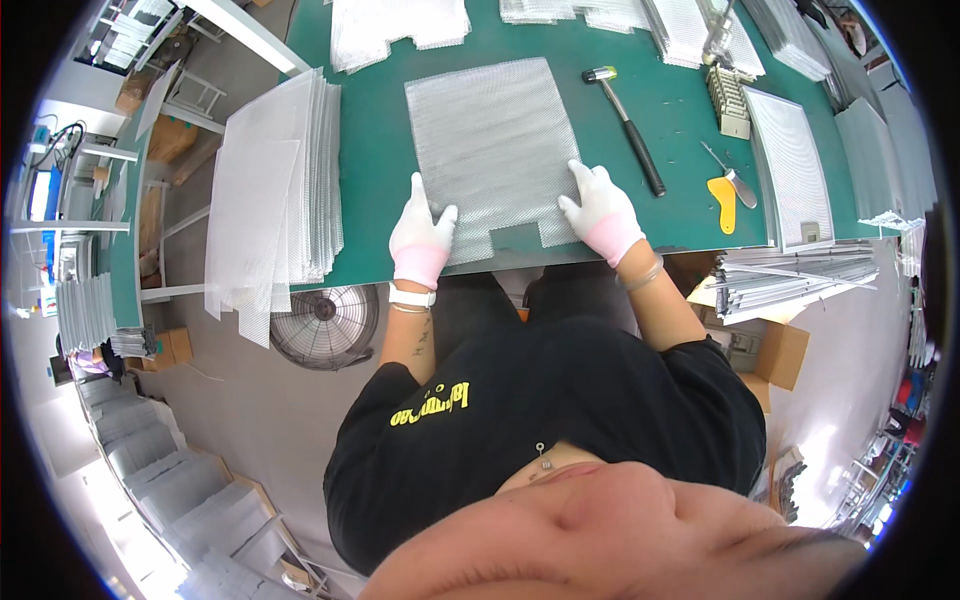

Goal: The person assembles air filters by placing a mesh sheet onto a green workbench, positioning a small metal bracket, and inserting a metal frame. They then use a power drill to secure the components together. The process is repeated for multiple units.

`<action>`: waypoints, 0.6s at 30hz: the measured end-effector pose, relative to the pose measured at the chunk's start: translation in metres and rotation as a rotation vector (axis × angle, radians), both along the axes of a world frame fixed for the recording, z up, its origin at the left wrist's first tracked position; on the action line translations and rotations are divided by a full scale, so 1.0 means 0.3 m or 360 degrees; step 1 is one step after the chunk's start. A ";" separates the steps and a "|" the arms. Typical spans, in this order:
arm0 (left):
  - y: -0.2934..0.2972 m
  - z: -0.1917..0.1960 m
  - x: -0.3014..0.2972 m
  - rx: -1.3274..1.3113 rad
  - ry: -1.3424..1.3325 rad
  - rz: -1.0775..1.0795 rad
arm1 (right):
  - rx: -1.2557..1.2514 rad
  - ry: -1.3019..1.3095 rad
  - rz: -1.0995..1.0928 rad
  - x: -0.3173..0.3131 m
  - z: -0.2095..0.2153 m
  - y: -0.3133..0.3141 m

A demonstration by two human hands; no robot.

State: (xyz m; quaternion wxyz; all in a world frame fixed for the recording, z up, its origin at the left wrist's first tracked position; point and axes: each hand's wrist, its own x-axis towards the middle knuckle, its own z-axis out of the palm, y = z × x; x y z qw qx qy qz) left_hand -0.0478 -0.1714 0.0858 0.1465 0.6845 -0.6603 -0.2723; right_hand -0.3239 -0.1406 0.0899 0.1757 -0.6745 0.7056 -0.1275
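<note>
A silvery mesh sheet (492, 140) with notched corners lies flat on the green table (375, 150). My left hand (420, 238), in a white glove with a pink cuff, rests flat on the sheet's near left corner. My right hand (600, 210), gloved the same way, presses on the near right edge of the sheet. Both hands have their fingers spread and hold nothing.
A stack of mesh sheets (285, 180) overhangs the table's left end. A hammer (628, 125) and a yellow-handled scraper (724, 200) lie to the right. More mesh stacks (400, 25) sit at the far edge, framed panels (795, 165) at right. A fan (322, 325) stands on the floor.
</note>
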 end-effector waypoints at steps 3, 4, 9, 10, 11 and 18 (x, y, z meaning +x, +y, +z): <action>0.009 -0.016 -0.002 -0.0134 -0.0282 0.0037 | 0.0023 0.0082 0.0123 -0.023 0.055 -0.021; 0.010 -0.027 0.000 -0.0242 -0.0349 0.0048 | -0.0039 0.0073 0.0223 -0.075 0.055 -0.047; -0.069 -0.083 0.082 -0.0622 -0.0397 -0.0528 | -0.0374 0.0184 -0.0428 -0.446 0.172 -0.459; -0.103 -0.092 0.068 -0.0538 -0.0362 -0.0600 | -0.0961 0.0477 -0.0584 -0.640 0.085 -0.584; -0.113 -0.092 0.061 -0.0522 -0.0423 -0.0623 | -0.0747 0.0487 -0.0811 -0.717 0.077 -0.669; -0.081 -0.023 0.055 -0.0875 -0.0423 -0.0330 | -0.0222 0.0160 -0.0897 -0.841 0.211 -0.835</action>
